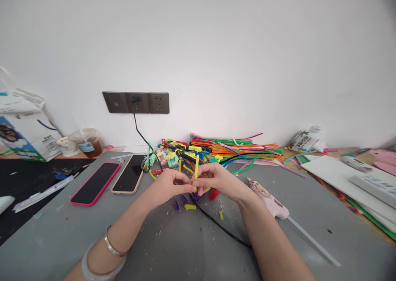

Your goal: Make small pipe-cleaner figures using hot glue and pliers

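My left hand (pixel 173 185) and my right hand (pixel 213 178) meet above the middle of the grey mat. Pinched between their fingertips is a yellow pipe cleaner (pixel 196 167), its straight end pointing up. The lower part of it is hidden by my fingers. Just below my hands lie small purple pieces (pixel 177 206) and a short yellow piece (pixel 190 206). A red piece (pixel 214 194) sits beside my right hand. Behind my hands is a pile of coloured pipe cleaners (pixel 247 149) and small twisted pieces (pixel 167 157).
A pink glue gun (pixel 269 198) with a clear stick and a black cord (pixel 216 223) lies right of centre. Two phones (pixel 95 184) rest at left. A drink cup (pixel 89 142) stands by the wall. White boards (pixel 349 182) are stacked at right.
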`<state>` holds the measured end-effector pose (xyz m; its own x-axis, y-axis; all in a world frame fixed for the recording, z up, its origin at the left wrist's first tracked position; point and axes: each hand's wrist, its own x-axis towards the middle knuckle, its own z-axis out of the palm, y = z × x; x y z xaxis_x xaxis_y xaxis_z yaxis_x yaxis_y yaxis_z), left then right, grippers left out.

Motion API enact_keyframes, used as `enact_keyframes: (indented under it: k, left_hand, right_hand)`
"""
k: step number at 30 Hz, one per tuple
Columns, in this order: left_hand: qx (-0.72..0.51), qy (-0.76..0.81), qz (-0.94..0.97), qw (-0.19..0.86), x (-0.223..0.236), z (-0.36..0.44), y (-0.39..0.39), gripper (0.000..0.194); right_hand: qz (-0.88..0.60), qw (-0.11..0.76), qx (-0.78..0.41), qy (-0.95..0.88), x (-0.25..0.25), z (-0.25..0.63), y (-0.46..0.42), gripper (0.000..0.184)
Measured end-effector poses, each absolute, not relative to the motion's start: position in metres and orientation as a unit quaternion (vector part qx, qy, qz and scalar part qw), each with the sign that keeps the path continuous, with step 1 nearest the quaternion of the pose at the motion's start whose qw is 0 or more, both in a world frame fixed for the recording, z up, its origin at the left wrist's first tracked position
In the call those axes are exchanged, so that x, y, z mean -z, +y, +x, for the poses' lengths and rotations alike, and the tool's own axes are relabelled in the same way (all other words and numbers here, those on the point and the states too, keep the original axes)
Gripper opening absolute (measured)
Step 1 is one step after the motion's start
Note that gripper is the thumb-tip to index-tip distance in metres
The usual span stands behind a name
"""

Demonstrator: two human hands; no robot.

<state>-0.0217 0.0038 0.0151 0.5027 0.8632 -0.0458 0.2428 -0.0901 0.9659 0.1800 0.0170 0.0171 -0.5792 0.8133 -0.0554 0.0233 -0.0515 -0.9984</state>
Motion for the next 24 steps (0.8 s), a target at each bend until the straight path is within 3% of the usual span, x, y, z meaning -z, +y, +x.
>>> enact_keyframes:
  k: [6, 14, 20, 24]
  left_hand:
    - [-0.39, 0.449, 0.737, 0.32, -0.012, -0.02, 0.005, 0.013]
    - [-0.359, 0.491, 0.771, 0.186, -0.013, -0.017, -0.001, 0.016]
    - [-0.356, 0.485, 0.787, 0.135, -0.01, -0.015, -0.002, 0.016]
    - [-0.406, 0.475, 0.761, 0.173, -0.012, -0.017, 0.0, 0.015]
  right_hand:
    - [-0.37, 0.407, -0.603, -0.578, -0.007, 0.166, 0.02, 0.036]
    - [-0.385, 0.447, -0.576, -0.565, -0.004, 0.159, 0.021, 0.038]
    - [-0.385, 0.449, -0.555, -0.585, -0.003, 0.163, 0.023, 0.036]
    - [-0.371, 0.495, -0.497, -0.608, -0.005, 0.159, 0.019, 0.029]
